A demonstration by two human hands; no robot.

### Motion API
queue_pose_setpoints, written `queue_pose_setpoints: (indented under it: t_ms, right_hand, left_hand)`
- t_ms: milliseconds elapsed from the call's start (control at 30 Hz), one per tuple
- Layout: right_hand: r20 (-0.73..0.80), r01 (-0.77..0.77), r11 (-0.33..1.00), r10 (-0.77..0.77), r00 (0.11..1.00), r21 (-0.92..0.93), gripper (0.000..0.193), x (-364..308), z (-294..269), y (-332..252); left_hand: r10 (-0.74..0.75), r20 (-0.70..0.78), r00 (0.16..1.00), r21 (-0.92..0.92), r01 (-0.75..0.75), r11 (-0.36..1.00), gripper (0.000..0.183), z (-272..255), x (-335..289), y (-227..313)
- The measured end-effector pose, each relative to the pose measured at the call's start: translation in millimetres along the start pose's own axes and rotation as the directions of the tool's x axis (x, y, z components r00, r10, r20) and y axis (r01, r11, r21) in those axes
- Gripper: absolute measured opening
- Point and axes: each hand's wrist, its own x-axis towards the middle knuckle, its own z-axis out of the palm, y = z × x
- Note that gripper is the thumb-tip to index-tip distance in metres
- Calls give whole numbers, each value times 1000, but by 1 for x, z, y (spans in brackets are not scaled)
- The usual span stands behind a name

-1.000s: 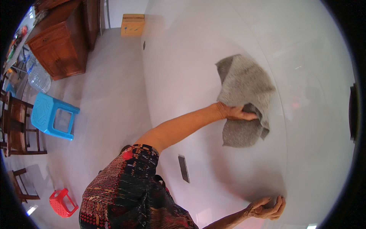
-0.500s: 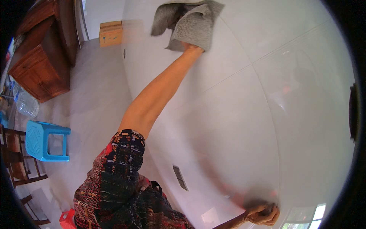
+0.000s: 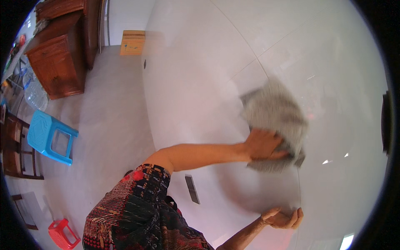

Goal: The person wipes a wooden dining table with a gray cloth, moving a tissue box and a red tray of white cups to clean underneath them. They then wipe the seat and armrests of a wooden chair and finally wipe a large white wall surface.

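A grey cloth (image 3: 275, 112), smeared by motion, is spread against the glossy white tiled wall (image 3: 200, 100). My left hand (image 3: 264, 146) holds it at its lower part, with the fingers partly covered by the fabric. Below and slightly right, my right hand (image 3: 282, 218) is at the wall, loosely cupped, thumb and fingers apart and nothing in it. Its forearm comes in from the lower edge. Thin joints between the tiles run past the cloth.
A dark wall plate (image 3: 192, 189) sits low on the wall. Across the grey floor stand a blue stool (image 3: 52, 135), a red stool (image 3: 62, 234), a clear plastic bottle (image 3: 36, 96), a wooden cabinet (image 3: 58, 68) and wooden chairs (image 3: 18, 146). A cardboard box (image 3: 132, 43) stands against the far wall.
My left hand has swept the cloth from the top of the view down and to the right, closer to my right hand. The right hand's fingers have loosened apart. The view has shifted slightly.
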Motion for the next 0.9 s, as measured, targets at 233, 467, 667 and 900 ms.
queue_pose_setpoints:
  t_ms: [233,467,667,900]
  right_hand:
    - [8,5,983,-6,1000,183,46,-86,23,45]
    - [72,18,990,-28,997,139,41,-77,18,63]
    - [131,-8,1000,10,991,-22,38,-26,9,36]
    - [79,-161,940,192,978,-300,42,41,37,-18]
  left_hand:
    - [245,-175,953,-112,-267,957,59,177,-69,-40]
    - [123,-226,966,-71,-142,987,58,104,-1,-36]
    - [-102,-291,951,-121,69,990,57,-51,67,-53]
    - [-96,-655,750,-35,97,995,75,-171,134,-165]
